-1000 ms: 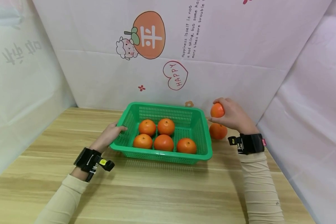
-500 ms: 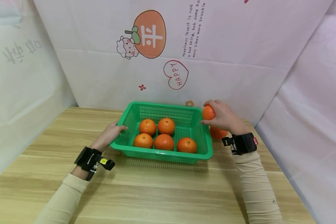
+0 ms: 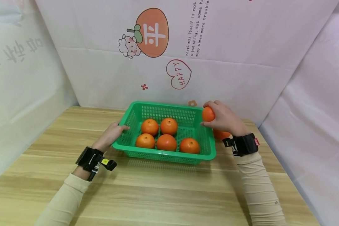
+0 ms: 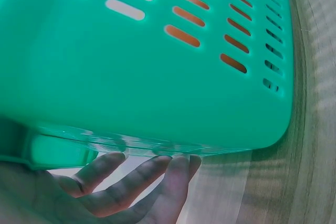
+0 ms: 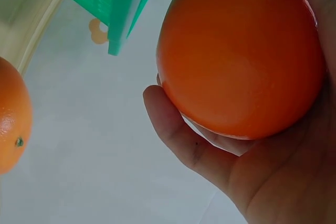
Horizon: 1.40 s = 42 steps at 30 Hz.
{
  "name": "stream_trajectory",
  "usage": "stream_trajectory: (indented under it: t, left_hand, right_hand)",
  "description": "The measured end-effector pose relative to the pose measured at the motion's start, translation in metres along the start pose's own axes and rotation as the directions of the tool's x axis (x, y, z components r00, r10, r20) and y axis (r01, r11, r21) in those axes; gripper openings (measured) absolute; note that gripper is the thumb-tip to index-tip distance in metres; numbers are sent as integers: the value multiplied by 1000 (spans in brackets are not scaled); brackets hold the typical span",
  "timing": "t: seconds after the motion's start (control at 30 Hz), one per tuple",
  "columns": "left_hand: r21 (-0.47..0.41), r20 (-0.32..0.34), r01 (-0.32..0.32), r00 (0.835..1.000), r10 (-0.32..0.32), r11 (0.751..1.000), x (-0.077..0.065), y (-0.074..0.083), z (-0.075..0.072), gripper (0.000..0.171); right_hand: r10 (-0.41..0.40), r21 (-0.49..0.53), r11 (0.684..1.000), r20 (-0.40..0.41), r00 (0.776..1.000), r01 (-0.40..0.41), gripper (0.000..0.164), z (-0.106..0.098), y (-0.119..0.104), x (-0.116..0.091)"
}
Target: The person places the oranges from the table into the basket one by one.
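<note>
A green plastic basket (image 3: 169, 154) with slotted walls stands on the table, and several oranges lie inside it, one of them the orange (image 3: 189, 146) at its right end. My left hand (image 3: 112, 134) grips the basket's left rim, thumb over the inside; in the left wrist view its fingers (image 4: 142, 179) reach along the outer wall. Above the right rim my right hand (image 3: 224, 116) holds another orange (image 5: 239, 51), fingers and thumb curled round it. Partly hidden below that hand, an orange (image 3: 221, 134) rests on the table right of the basket.
Behind the basket rises a white cloth backdrop (image 3: 101, 75) with printed drawings and words; similar cloth hangs at both sides. The wooden table (image 3: 158, 194) spreads in front, its back edge close behind the basket.
My right hand has carried its orange leftward from beside the basket to over its right rim, covering more of the orange on the table. The left hand keeps its grip on the rim.
</note>
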State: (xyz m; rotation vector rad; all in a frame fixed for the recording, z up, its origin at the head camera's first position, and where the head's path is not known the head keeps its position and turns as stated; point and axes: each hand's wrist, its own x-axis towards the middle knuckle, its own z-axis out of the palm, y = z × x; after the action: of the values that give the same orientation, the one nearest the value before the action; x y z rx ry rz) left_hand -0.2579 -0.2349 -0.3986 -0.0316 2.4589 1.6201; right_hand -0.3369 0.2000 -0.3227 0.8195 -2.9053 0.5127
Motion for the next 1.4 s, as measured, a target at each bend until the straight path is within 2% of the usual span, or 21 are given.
stream_trajectory:
  t: [0.33,1.2,1.4]
  left_hand:
    - [-1,12,-10,1000,10,1000,-1,-2,0,63]
    - [6,17,-10,1000,10,1000,2,-3,-3,64]
    - [3,26,-19,999,19,1000,3,-4,-3,65]
  right_hand:
    - [-11,-7,1000,-2,1000,11,66,-1,-8,-2]
    - [-67,-24,997,28,997,68,74,15,-30,2]
    - [-78,-18,997,32,996,79,69,20,-32,4]
